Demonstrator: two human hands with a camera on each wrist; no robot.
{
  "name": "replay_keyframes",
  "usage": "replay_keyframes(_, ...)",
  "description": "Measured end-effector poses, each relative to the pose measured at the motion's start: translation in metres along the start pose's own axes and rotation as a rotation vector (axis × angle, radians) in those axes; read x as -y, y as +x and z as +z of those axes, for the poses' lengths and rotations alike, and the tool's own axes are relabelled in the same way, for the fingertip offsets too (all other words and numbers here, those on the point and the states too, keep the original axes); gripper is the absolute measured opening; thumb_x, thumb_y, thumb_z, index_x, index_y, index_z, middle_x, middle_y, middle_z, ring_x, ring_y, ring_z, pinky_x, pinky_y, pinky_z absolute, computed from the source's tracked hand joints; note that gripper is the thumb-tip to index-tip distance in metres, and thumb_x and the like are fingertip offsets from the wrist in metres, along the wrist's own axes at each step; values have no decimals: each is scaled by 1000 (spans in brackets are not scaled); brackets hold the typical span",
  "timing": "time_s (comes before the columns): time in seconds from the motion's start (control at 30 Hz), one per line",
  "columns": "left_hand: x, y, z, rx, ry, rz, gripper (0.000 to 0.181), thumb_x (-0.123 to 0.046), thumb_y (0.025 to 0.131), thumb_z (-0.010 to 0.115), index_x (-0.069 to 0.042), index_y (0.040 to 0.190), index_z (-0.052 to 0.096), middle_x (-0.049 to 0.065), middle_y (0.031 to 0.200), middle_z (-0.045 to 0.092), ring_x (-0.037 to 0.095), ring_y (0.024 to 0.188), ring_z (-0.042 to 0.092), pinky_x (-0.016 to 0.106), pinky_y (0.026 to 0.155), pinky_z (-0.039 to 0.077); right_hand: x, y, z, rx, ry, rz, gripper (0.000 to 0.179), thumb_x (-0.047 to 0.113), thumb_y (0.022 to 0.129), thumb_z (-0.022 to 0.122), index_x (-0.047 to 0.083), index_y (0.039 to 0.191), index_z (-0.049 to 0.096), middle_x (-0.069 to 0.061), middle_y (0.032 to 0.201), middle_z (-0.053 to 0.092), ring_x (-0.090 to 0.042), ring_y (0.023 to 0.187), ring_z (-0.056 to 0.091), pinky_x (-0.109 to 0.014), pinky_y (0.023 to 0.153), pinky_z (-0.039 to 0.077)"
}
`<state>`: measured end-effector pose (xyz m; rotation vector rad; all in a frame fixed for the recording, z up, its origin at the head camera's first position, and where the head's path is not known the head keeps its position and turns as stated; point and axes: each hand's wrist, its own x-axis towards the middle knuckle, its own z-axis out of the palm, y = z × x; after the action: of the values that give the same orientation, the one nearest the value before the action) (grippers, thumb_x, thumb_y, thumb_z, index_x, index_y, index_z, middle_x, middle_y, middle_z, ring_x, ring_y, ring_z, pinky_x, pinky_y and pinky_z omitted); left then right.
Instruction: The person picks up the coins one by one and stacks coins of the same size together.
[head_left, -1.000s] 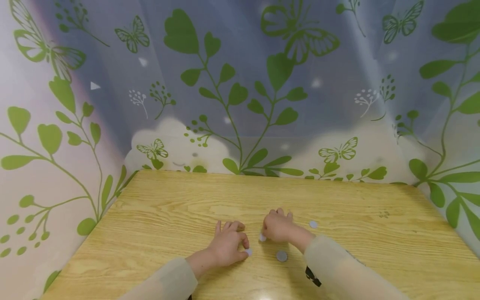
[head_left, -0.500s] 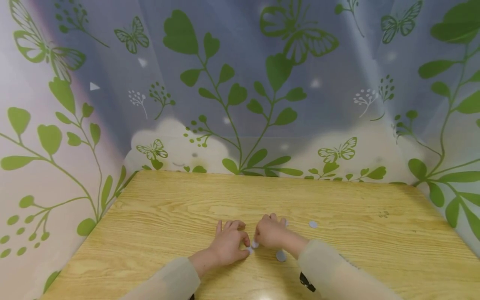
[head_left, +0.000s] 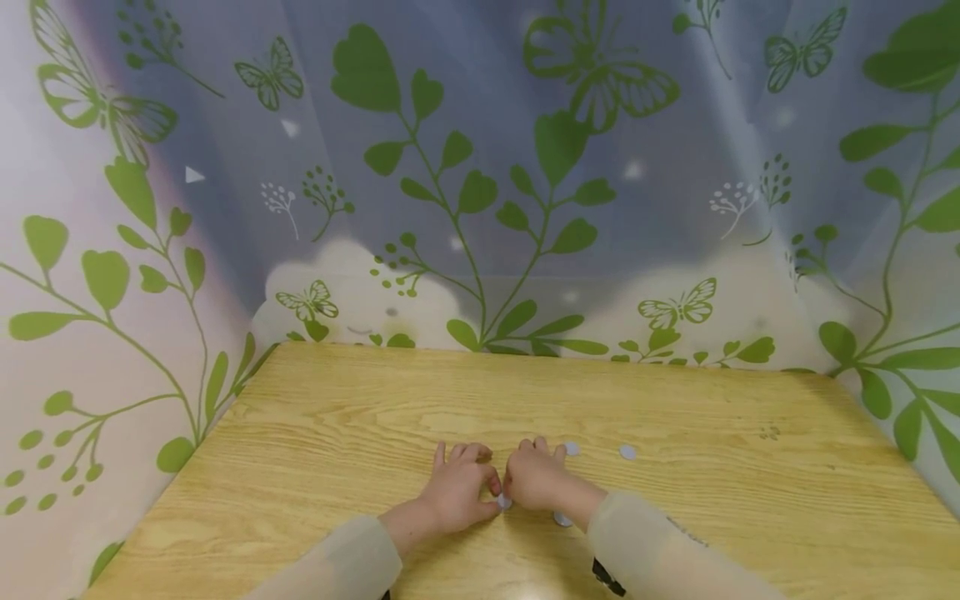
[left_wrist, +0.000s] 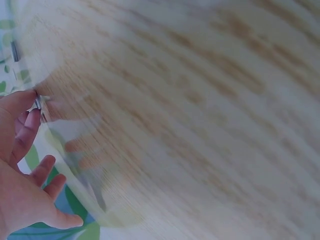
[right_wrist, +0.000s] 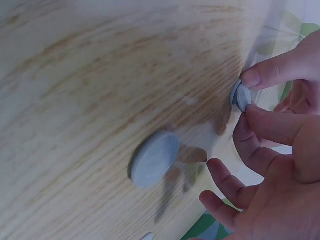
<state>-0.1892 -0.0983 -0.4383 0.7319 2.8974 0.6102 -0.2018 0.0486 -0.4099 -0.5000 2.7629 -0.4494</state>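
My left hand (head_left: 457, 493) rests low at the table's middle, thumb and index finger pinching a small silver-grey, coin-like disc (head_left: 505, 502). Close on its right, my right hand (head_left: 536, 479) pinches a second coin-like disc (right_wrist: 243, 96). In the right wrist view the two discs overlap, tilted on edge, with the left thumb at their top and the right thumb tip at the lower edge. The left wrist view shows the left hand (left_wrist: 25, 160) with its other fingers spread apart. The right hand's own fingers (right_wrist: 230, 182) are loosely bent, away from the discs.
More such discs lie flat on the yellow wood-grain table (head_left: 360, 400): one (head_left: 572, 448) beyond the right hand, one (head_left: 627, 452) farther right, and one (head_left: 562, 519) partly under the right wrist. A patterned curtain (head_left: 480, 233) with green leaves and butterflies encloses the table's back and sides.
My right hand has moved left and slightly nearer, bringing its disc against the one in my left hand. A disc behind the right hand has come into view. The left hand hardly moved.
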Motion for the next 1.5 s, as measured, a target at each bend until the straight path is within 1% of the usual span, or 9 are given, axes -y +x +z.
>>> replay_keyframes(0.17, 0, 0, 1, -3, 2, 2, 15, -34, 83, 69, -21, 76, 65, 13, 130, 52, 35, 123, 43, 73, 100, 18, 2, -2, 0, -7, -11, -5, 16, 14, 83, 63, 13, 67, 66, -3, 85, 49, -24, 89, 36, -59, 87, 28)
replay_keyframes(0.43, 0, 1, 2, -11, 28, -2, 14, -34, 81, 71, -22, 76, 65, 12, 130, 52, 33, 123, 44, 72, 101, 19, 4, -5, 1, -42, -14, -14, 22, 14, 80, 64, 13, 59, 59, -4, 83, 47, -24, 88, 37, -62, 89, 27)
replay_keyframes(0.63, 0, 0, 2, -2, 16, -3, 13, -33, 80, 72, -22, 77, 66, 12, 130, 52, 33, 123, 43, 72, 102, 17, 3, -4, 3, -53, -18, -21, 20, 15, 79, 66, 13, 59, 60, -3, 83, 48, -24, 88, 37, -63, 89, 26)
replay_keyframes(0.73, 0, -1, 2, 5, 14, -3, 12, -32, 79, 72, -21, 79, 67, 12, 131, 51, 33, 124, 42, 72, 102, 17, 2, -5, 3, -49, -24, -32, 17, 15, 79, 66, 14, 62, 64, -3, 84, 49, -25, 90, 38, -66, 92, 25)
replay_keyframes(0.83, 0, -1, 2, 15, 9, -1, 11, -31, 79, 72, -21, 81, 67, 11, 132, 51, 33, 125, 42, 71, 102, 17, -2, -5, 2, -66, -37, -42, 13, 15, 79, 66, 13, 67, 67, -4, 85, 50, -26, 91, 40, -69, 93, 23)
replay_keyframes(0.97, 1, -1, 1, 30, 7, 4, 10, -31, 80, 72, -22, 82, 67, 12, 132, 50, 33, 125, 41, 72, 103, 15, -9, -4, 1, -97, -37, -45, 9, 16, 78, 68, 12, 70, 68, -3, 86, 52, -25, 92, 41, -67, 94, 23)
replay_keyframes(1.13, 0, -1, 0, 26, 43, 11, 12, -33, 79, 72, -23, 81, 67, 9, 133, 49, 32, 127, 40, 71, 104, 15, -16, -5, 0, -133, -50, -37, 14, 20, 78, 72, 15, 67, 64, -3, 90, 52, -28, 96, 42, -67, 95, 22)
replay_keyframes(1.33, -2, 2, 1, 14, 106, 28, 13, -35, 79, 71, -23, 82, 67, 8, 133, 49, 31, 127, 41, 69, 104, 18, -20, -7, -2, -171, -55, -44, 19, 21, 77, 73, 17, 65, 59, -5, 95, 53, -31, 101, 42, -67, 97, 22)
replay_keyframes(1.5, -3, 3, 2, 13, 111, 35, 11, -34, 81, 69, -23, 81, 66, 7, 133, 49, 30, 127, 40, 69, 104, 19, -23, -10, -3, -186, -39, -53, 15, 20, 77, 73, 16, 69, 60, -7, 99, 53, -32, 105, 42, -68, 98, 20)
